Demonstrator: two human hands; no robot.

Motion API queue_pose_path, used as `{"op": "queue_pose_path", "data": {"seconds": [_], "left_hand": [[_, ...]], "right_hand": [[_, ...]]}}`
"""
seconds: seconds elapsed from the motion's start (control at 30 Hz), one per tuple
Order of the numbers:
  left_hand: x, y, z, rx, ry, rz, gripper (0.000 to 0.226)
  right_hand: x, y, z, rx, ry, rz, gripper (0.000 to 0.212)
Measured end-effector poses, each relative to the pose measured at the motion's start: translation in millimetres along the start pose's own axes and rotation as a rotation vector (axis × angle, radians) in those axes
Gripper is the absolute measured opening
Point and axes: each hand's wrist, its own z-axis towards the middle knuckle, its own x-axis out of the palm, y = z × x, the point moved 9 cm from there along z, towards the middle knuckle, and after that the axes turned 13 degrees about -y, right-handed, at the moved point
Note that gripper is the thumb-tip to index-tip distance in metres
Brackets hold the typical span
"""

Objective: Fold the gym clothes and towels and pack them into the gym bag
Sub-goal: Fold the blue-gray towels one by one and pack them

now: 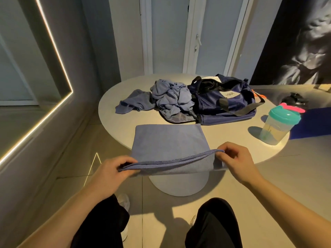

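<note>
left hand (pixel 114 169), right hand (pixel 236 158): a pinch on each near towel (pixel 168 140) corner, beyond the table (pixel 232 135) edge

Styled indoor lounge, gym-side or studio; I can't tell which.
I see an LED strip (pixel 54 45) edging a recessed wall panel (pixel 21 59), a large dark mural (pixel 300 51), white-framed doors (pixel 191 42), pale floor tiles (pixel 161 212), a round pedestal table (pixel 223 133) carrying a gym bag (pixel 223 102) and a shaker bottle (pixel 277 126).
</note>
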Motion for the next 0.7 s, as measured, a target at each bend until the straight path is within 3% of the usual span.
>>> {"op": "queue_pose_path", "data": {"seconds": [0.13,0.2,0.43,0.57,0.7], "left_hand": [[-1.8,6.7,52.6,-0.109,-0.08,-0.115,0.007],[3.8,12.8,85.6,-0.152,-0.079,-0.122,0.016],[28.4,36.9,181.6,-0.181,-0.082,0.027,0.032],[41.0,61.2,200.6,-0.235,-0.102,0.023,0.028],[44.3,71.1,206.7,-0.203,-0.127,0.203,0.02]], "right_hand": [[15.1,-5.3,42.4,0.106,-0.041,-0.082,0.016],[24.3,-12.2,68.4,0.156,-0.077,-0.127,0.018],[60.6,-38.1,139.7,0.231,-0.15,-0.282,0.029],[73.2,-59.7,154.7,0.297,-0.172,-0.348,0.031],[80.3,-78.1,153.5,0.372,-0.141,-0.405,0.029]]}}
